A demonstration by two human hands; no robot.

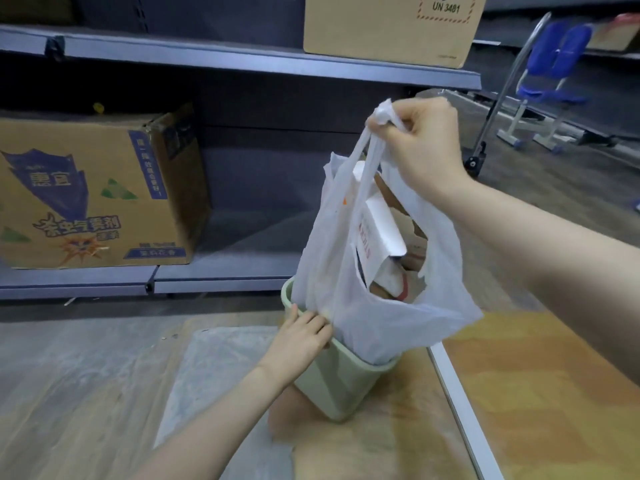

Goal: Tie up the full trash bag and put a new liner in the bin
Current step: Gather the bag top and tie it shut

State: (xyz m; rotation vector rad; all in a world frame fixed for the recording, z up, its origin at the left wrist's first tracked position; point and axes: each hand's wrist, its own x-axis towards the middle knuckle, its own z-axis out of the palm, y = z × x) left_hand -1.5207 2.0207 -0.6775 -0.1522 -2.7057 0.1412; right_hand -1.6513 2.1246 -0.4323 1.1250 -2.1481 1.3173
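Head view: right hand (420, 143) grips the knotted handles of the trash bag (374, 271), which hangs straight down, its bottom inside the bin (341, 382); left hand (303, 336) clamps the near-left rim.

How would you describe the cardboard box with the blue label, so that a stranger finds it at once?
Look at the grey shelving behind the green bin. On its lower shelf, at the left, stands a brown box with torn corners. Unlike the plain box on the upper shelf, it bears blue panels, green triangles and an orange starburst.
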